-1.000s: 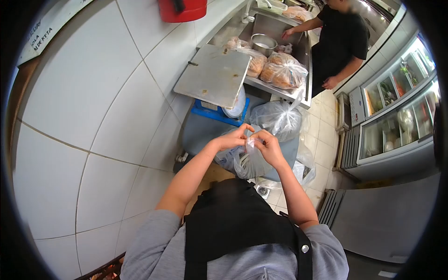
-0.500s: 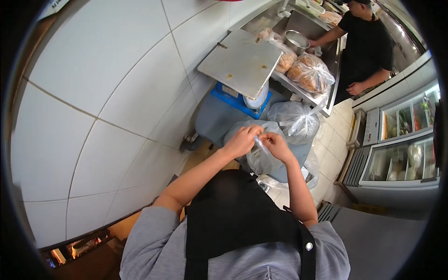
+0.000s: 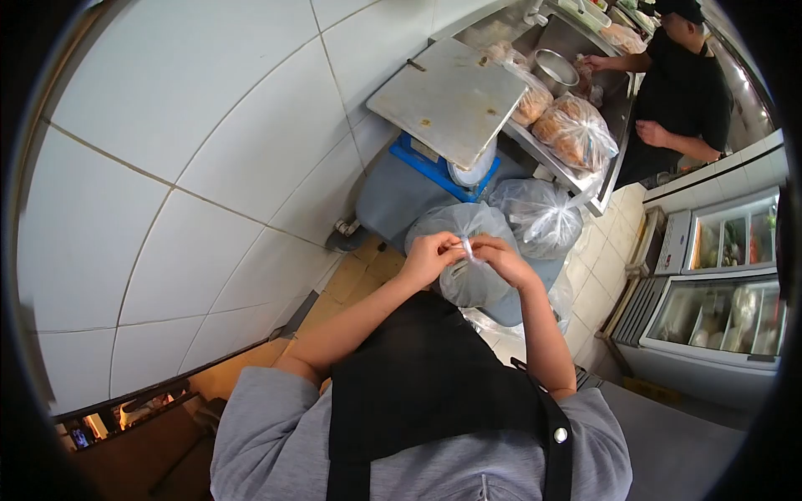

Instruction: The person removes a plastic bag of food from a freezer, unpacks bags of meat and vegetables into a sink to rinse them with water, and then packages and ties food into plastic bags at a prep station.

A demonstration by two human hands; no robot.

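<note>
My left hand (image 3: 432,257) and my right hand (image 3: 499,257) meet at the gathered neck of a clear plastic bag (image 3: 474,286). Both sets of fingers pinch the twisted plastic from either side. The bag rests on a grey-blue surface (image 3: 380,204), its contents blurred by the plastic. Just right of it sits another tied clear bag (image 3: 543,219). Behind the bags stands a blue scale (image 3: 430,167) with a flat metal plate (image 3: 447,100) on top.
A metal sink (image 3: 597,188) holds a bag of orange-brown food (image 3: 575,134) and a steel bowl (image 3: 555,71). A person in black (image 3: 685,92) stands beside it, one hand reaching in. A glass-lidded freezer (image 3: 718,313) is at the right, a tiled wall (image 3: 251,125) at the left.
The view has swung, so the scene sits further right and lower. My hands have drawn together at the bag's neck, which is now gathered tighter. The other person's arm has moved in the sink.
</note>
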